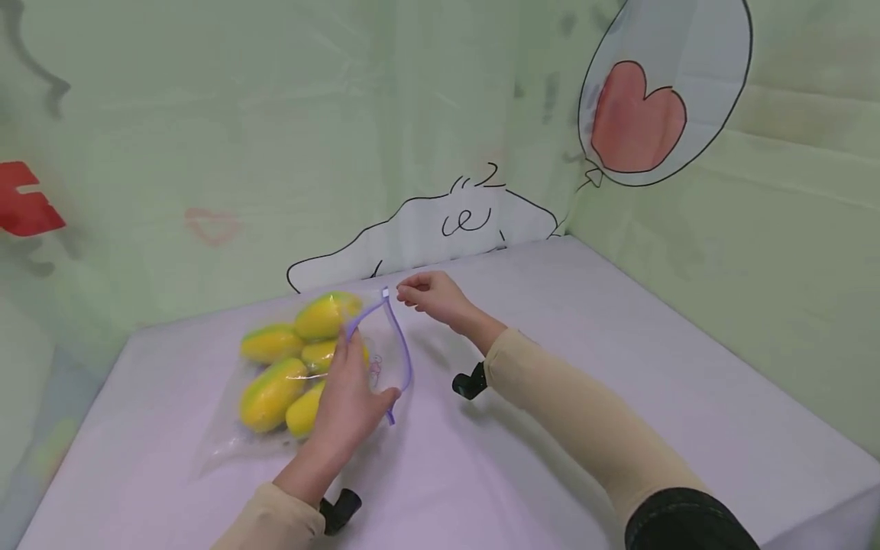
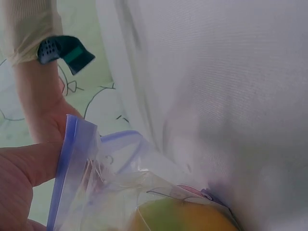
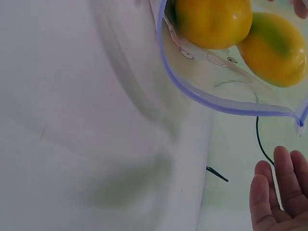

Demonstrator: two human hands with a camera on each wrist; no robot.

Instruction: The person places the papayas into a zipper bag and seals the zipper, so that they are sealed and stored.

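A clear zip bag [image 1: 227, 447] lies on the table, holding several yellow-green mangoes [image 1: 273, 395]. Its mouth, edged by a purple zip strip [image 1: 407, 359], gapes toward the right. My left hand [image 1: 349, 393] grips the bag at this mouth, with the thumb [image 2: 41, 163] against the purple edge in the left wrist view. A white slider [image 1: 385, 293] sits at the far end of the strip. Just right of it, my right hand [image 1: 440, 298] hovers with loosely bent fingers and nothing in them. The right wrist view shows a gap between those fingers [image 3: 285, 178] and the strip.
The bag rests on a white-covered table [image 1: 550, 336], left of the middle. Behind it rises a pale green cloth wall [image 1: 241, 137] with a drawn balloon [image 1: 701, 114]. A black wrist mount [image 1: 470, 382] hangs below the right sleeve, another [image 1: 340, 512] beside the left.
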